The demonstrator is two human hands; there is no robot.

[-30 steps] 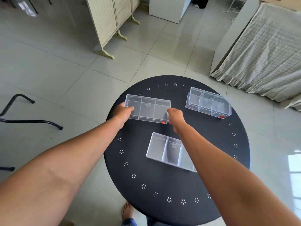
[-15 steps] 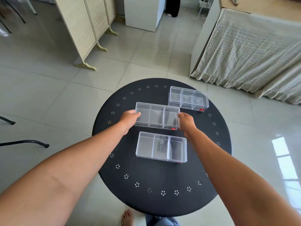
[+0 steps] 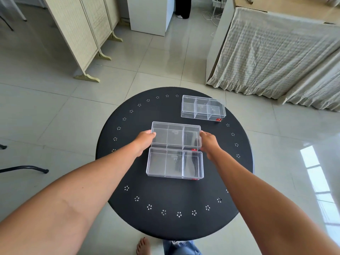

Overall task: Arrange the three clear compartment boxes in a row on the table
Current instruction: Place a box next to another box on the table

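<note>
A round black table [image 3: 165,214] fills the middle of the tiled floor, its edge dotted with a ring of small white flower-shaped perforations. Behind it to the right stands a piece of furniture draped in a pale checked cloth [image 3: 276,57], and to the left a cream folding screen [image 3: 77,32] stands on curved feet.

The person stands at the near edge, both bare forearms reaching out over the tabletop. A bare foot [image 3: 143,246] shows below the rim.

Three clear compartment boxes sit on the table, each split into three sections. The middle box [image 3: 175,135] is caught between the two hands: the left hand [image 3: 145,139] presses its fingers against the left short end, and the right hand [image 3: 208,140] clamps the right short end, so both hands are closed on it. Its near long side meets the far side of the near box [image 3: 174,163], and the two lie parallel, one right behind the other; whether the held box rests on the table or is lifted slightly I cannot tell. The far box [image 3: 202,109] sits apart at the far right of the table, near the rim and touched by neither hand.

Small red labels mark the right front corners of the boxes.
</note>
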